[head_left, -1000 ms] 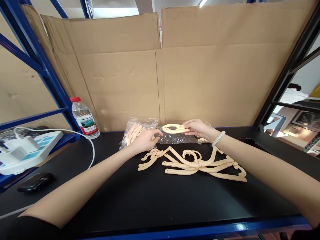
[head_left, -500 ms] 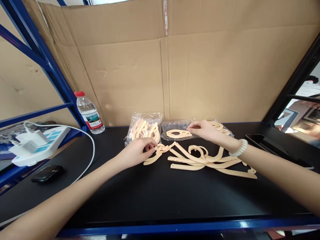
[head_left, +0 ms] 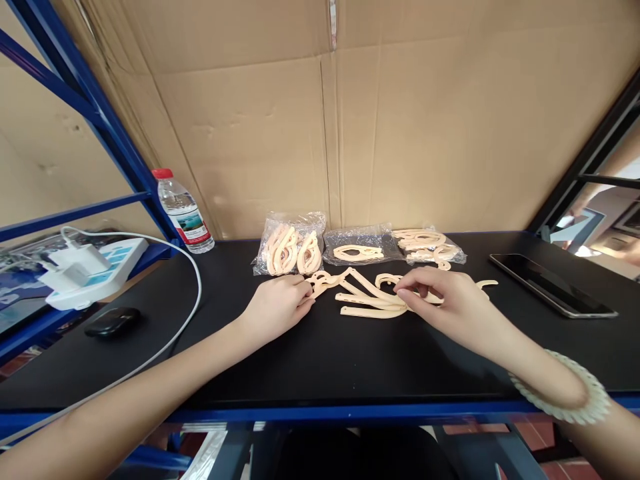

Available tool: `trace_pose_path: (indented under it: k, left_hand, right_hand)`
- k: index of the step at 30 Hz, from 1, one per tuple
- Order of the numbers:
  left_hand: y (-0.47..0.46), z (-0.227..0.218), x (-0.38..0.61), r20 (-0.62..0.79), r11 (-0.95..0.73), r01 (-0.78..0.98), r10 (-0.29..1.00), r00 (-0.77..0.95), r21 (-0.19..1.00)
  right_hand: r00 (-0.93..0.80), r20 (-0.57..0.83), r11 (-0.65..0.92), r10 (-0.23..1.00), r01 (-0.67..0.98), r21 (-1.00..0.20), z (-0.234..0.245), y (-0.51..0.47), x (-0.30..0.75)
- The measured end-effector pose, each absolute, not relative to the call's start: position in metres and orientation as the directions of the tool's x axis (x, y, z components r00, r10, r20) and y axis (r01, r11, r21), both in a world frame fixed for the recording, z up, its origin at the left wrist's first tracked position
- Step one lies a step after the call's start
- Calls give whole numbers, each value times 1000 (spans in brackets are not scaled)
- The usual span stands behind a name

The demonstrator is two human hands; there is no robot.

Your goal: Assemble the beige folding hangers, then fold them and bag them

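Left hand [head_left: 277, 307] curled against pale curved wooden piece [head_left: 323, 283]; grip indeterminate. Right hand [head_left: 450, 303] pinches pile of pale wooden hanger arms [head_left: 367, 305], concealing its right half.

- our left hand [head_left: 277, 303] rests on the black table [head_left: 320, 360], its fingertips touching a curved wooden piece [head_left: 323, 283].
- our right hand [head_left: 450, 303] pinches at the pile of wooden pieces [head_left: 367, 303] just beside that piece.
- behind the pile lie three clear bags [head_left: 360, 250] of similar pieces.
- a water bottle [head_left: 183, 212] stands far left, and a tablet [head_left: 550, 283] lies to the right.
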State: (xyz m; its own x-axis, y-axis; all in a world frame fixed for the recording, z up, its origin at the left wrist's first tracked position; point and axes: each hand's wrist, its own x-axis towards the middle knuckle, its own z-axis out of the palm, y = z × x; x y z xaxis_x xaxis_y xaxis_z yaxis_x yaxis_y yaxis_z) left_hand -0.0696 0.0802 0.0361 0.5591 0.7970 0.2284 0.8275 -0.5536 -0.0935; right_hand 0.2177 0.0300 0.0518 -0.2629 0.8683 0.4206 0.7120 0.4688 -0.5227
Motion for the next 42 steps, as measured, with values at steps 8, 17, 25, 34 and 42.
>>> trace_pose_path:
  k: [8,17,25,34,42]
  left_hand:
    - [77,40,-69,430,-522,850,752,499,-73]
    - [54,49,-55,354,-478,618,878,321,624]
    - [29,42,-47,43,-45,5,979,198,999]
    - [3,37,-29,-92,158,-646,987,135,747]
    - [-11,29,-12,-77,72,-667,997,23,742]
  right_hand:
    - [-405,527,586,747,775,-236,29,41,206]
    - [-378,472,508,796,842,-182,25,49,201]
    - [-290,548,497,785,822,-277,24,46,205]
    - [-285,646,537,708,812,-231,16,15,204]
    - [-21,519,323,854,804,-499,8,-14,195]
